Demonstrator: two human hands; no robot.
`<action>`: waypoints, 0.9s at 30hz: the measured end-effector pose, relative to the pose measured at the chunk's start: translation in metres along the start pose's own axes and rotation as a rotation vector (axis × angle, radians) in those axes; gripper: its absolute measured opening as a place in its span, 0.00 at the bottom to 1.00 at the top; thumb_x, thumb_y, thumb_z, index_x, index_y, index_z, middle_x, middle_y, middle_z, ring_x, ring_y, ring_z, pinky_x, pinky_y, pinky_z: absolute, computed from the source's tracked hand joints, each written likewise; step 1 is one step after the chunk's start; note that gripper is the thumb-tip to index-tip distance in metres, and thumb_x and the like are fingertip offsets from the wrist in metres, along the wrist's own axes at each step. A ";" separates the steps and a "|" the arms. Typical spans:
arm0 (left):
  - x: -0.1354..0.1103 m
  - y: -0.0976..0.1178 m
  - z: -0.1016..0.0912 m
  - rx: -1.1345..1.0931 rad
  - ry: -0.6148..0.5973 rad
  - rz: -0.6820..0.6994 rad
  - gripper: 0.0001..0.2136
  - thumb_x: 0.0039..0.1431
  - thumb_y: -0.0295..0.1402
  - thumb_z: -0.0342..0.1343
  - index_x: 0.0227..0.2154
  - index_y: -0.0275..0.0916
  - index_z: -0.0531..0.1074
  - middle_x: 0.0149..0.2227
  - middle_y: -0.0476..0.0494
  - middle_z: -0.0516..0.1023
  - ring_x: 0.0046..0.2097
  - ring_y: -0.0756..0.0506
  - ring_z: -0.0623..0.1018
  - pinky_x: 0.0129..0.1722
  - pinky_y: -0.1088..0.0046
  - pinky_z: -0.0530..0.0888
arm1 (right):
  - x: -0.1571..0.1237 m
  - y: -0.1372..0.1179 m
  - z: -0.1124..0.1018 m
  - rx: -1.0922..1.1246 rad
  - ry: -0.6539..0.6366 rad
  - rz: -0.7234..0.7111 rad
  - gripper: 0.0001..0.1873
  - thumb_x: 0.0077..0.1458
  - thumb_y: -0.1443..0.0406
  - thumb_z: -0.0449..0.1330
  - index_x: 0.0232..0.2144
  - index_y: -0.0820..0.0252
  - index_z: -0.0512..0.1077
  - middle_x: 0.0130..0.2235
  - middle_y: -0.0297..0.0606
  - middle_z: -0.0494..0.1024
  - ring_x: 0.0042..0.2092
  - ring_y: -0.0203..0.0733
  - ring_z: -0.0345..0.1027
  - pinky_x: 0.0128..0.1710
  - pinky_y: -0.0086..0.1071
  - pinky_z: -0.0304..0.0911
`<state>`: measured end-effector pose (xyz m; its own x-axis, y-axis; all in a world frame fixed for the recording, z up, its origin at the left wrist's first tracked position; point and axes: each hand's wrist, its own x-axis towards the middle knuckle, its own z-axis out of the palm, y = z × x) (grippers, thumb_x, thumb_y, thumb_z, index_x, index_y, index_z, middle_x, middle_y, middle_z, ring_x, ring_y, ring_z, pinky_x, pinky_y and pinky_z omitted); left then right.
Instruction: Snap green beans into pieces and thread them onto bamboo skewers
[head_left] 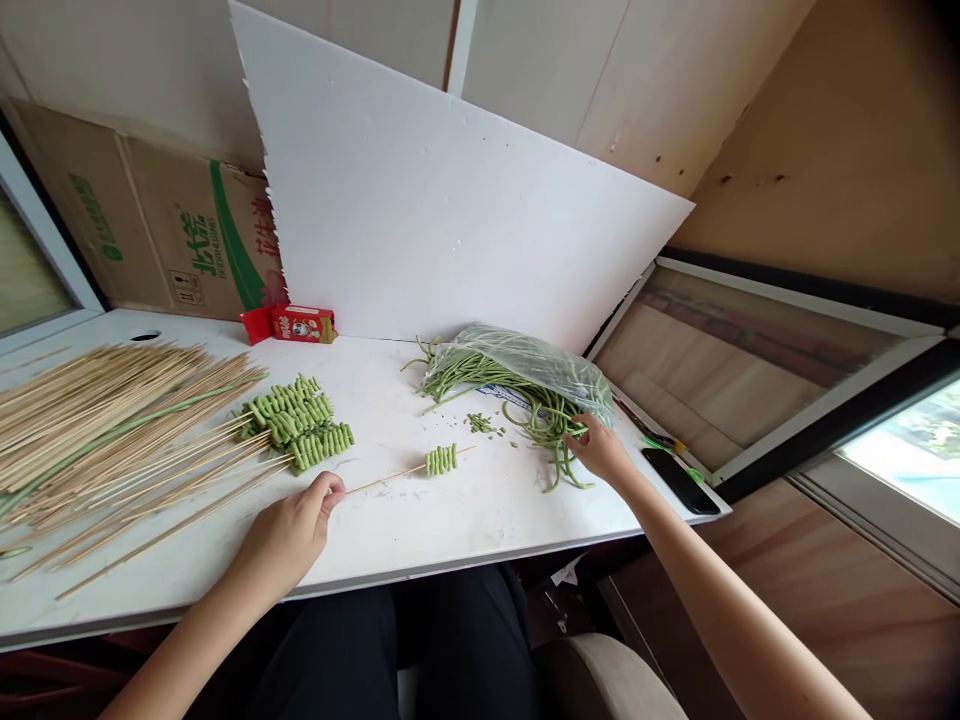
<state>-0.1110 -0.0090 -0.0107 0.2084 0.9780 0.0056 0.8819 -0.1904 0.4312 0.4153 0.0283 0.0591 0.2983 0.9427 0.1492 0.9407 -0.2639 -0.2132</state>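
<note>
My left hand (296,528) is closed on the near end of a bamboo skewer (382,478) that lies on the white table (420,530). A coil of green bean (441,459) is threaded near the skewer's far end. My right hand (600,450) reaches into a pile of long green beans (544,415) and pinches one of them. A clear plastic bag (525,362) lies over the far part of that pile.
Finished bean skewers (300,420) and a big heap of bare bamboo sticks (97,420) lie at the left. Cut bean bits (480,424), a red carton (292,324), a cardboard box (150,230), a white foam board (450,200) and a black phone (679,480) surround the work spot.
</note>
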 end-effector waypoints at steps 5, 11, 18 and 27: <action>-0.001 0.001 0.000 -0.017 0.042 0.029 0.11 0.72 0.34 0.40 0.45 0.45 0.68 0.40 0.43 0.86 0.39 0.39 0.85 0.33 0.69 0.69 | 0.025 -0.004 -0.006 -0.164 -0.008 0.004 0.20 0.67 0.57 0.58 0.55 0.61 0.77 0.44 0.55 0.84 0.46 0.63 0.79 0.43 0.46 0.70; -0.003 0.001 -0.002 -0.054 0.048 0.050 0.10 0.70 0.33 0.42 0.44 0.45 0.69 0.40 0.44 0.86 0.39 0.39 0.85 0.33 0.70 0.70 | 0.052 -0.009 -0.015 -0.261 -0.095 -0.041 0.12 0.67 0.61 0.59 0.40 0.60 0.81 0.43 0.56 0.83 0.44 0.62 0.79 0.44 0.47 0.69; -0.004 0.000 -0.002 -0.092 0.071 0.072 0.10 0.68 0.32 0.44 0.43 0.45 0.70 0.38 0.44 0.85 0.40 0.39 0.84 0.35 0.71 0.71 | 0.068 0.012 -0.046 -0.238 -0.118 -0.080 0.15 0.69 0.64 0.53 0.50 0.60 0.77 0.44 0.52 0.83 0.42 0.55 0.77 0.42 0.42 0.68; -0.004 0.002 -0.003 -0.105 0.075 0.073 0.09 0.68 0.32 0.45 0.42 0.46 0.70 0.37 0.44 0.85 0.39 0.39 0.85 0.36 0.70 0.72 | 0.079 -0.004 -0.047 -0.103 -0.222 -0.194 0.17 0.68 0.63 0.54 0.49 0.59 0.81 0.40 0.46 0.86 0.40 0.50 0.78 0.42 0.38 0.70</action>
<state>-0.1113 -0.0133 -0.0067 0.2344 0.9663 0.1060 0.8156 -0.2549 0.5195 0.4425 0.0947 0.1168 0.0794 0.9961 -0.0389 0.9914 -0.0829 -0.1011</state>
